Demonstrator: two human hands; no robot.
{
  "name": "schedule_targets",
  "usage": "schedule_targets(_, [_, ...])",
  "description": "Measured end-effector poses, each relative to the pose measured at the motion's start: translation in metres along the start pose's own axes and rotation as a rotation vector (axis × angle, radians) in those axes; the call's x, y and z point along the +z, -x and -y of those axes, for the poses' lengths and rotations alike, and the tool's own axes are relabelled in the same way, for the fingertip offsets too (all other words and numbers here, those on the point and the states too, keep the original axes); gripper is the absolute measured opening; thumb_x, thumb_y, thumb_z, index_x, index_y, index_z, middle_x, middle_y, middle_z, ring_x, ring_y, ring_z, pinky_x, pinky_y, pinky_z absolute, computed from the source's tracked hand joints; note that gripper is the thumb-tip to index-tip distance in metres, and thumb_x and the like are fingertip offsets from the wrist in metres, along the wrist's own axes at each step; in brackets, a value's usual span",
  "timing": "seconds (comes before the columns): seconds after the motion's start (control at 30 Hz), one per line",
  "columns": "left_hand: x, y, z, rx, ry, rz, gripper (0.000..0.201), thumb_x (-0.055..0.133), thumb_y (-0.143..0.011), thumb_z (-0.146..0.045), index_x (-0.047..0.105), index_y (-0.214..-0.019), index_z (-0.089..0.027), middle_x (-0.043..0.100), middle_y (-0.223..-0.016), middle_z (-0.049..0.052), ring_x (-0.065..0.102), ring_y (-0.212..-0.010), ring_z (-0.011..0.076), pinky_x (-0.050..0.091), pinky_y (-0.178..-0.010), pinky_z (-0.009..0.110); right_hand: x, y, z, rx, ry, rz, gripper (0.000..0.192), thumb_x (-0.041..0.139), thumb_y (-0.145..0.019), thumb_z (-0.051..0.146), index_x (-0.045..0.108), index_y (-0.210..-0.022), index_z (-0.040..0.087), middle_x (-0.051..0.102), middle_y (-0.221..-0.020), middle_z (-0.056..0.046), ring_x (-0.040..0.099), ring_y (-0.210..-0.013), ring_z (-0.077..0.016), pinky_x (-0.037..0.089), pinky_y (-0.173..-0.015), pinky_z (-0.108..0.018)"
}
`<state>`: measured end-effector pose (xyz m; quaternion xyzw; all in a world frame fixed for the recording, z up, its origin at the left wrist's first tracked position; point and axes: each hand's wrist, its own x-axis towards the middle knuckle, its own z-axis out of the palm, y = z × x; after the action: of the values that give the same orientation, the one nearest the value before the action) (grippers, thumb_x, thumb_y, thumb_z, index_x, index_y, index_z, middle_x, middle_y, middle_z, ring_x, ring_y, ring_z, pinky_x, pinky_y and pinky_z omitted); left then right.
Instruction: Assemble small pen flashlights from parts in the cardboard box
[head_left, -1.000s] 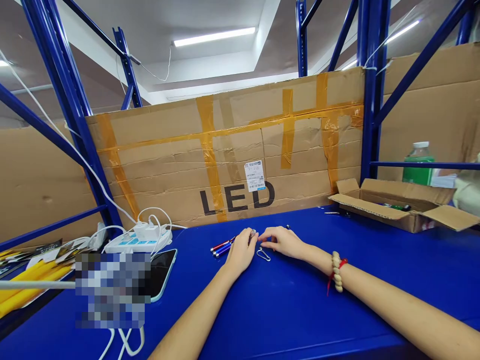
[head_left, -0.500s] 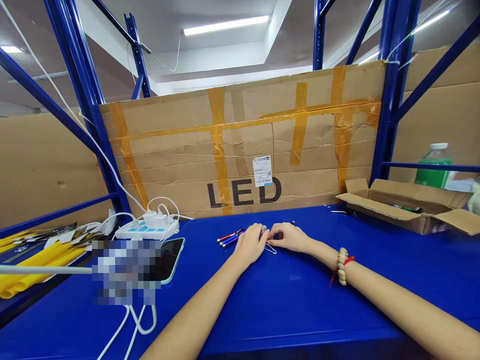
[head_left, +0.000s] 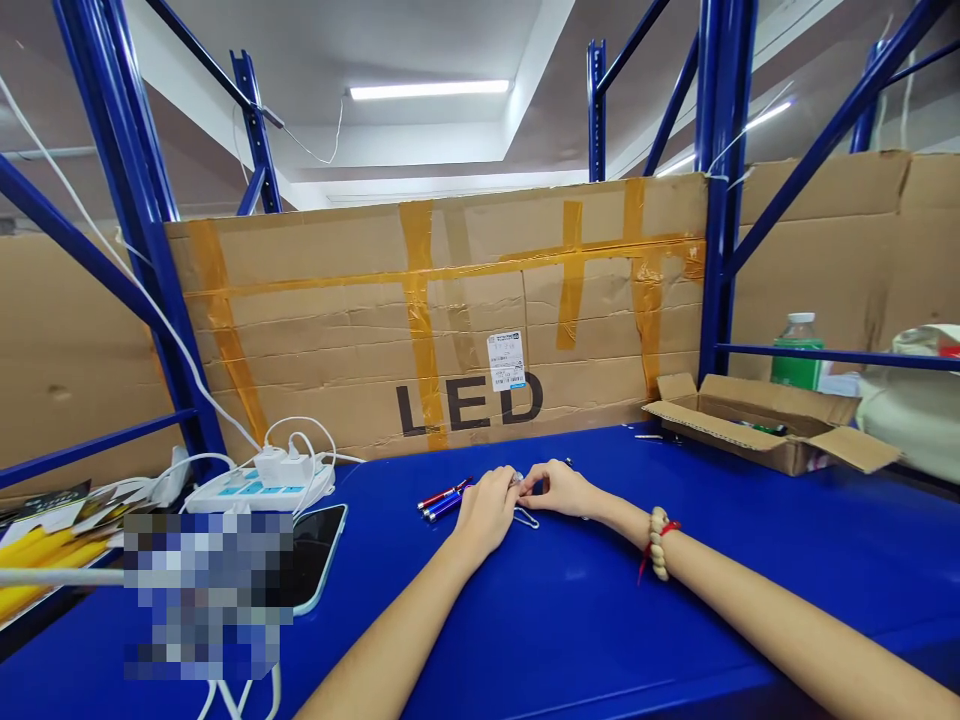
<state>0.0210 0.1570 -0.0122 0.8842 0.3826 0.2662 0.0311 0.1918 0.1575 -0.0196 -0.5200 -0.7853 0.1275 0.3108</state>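
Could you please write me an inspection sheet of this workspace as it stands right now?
Surface: blue table, bare in front of the arms.
Job's things: small silvery part pinched between both hands; metal clip lying just below them; pens beside the left hand.
Clutter: phone, open cardboard box, green bottle, yellow strips.
Grippers: left hand and right hand meet fingertip to fingertip.
Cables: white leads plugged into power strip.
Surroundings: LED cardboard panel, blue racking.
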Motion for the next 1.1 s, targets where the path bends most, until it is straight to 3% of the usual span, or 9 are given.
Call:
schedule_targets(0.4, [-0.001,0.0,-0.001,-0.061,-0.006,0.007,0.016,0.033,-0.092,-0.02,0.047,-0.084,-0.019,0.061,-0.093,0.003,0.056,-0.087,0.0179,0.036,-0.068,0.026,0.002,0.002,0.0,-0.058,-0.069,0.04,0.02,0.062,-0.069,0.032,0.068,-0.078,0.015,0.068,-0.082,-0.003,0.059,-0.07,-0.0132,0.041,-0.06,-0.022])
schedule_targets(0.73, [-0.003,0.002,-0.005,-0.089,0.018,0.001,0.016,0.034,-0.092,-0.021,0.046,-0.082,-0.018,0.061,-0.092,0.004,0.056,-0.087,0.0176,0.035,-0.067,0.026,0.002,0.007,0.011,-0.17,0.019,0.07,0.012,0.058,-0.071,0.024,0.066,-0.073,0.016,0.066,-0.079,-0.001,0.056,-0.068,-0.0114,0.039,-0.058,-0.021])
schedule_targets(0.87, [-0.001,-0.001,0.0,-0.137,0.118,-0.072,0.02,0.035,-0.092,-0.023,0.044,-0.075,-0.018,0.06,-0.081,0.002,0.055,-0.075,0.0154,0.034,-0.062,0.024,0.001,0.008,0.015,-0.191,0.062,0.038,0.015,0.056,-0.075,0.028,0.066,-0.078,0.018,0.064,-0.079,-0.001,0.055,-0.066,-0.0108,0.039,-0.058,-0.021])
schedule_targets(1.1, [0.007,-0.007,0.016,-0.198,0.521,-0.252,0.023,0.037,-0.09,-0.031,0.045,-0.073,-0.016,0.055,-0.068,0.0,0.051,-0.059,0.0108,0.04,-0.058,0.022,-0.004,0.012,0.018,-0.155,0.147,-0.035,0.024,0.05,-0.083,0.033,0.064,-0.1,0.022,0.06,-0.093,-0.003,0.055,-0.071,-0.0111,0.042,-0.062,-0.023])
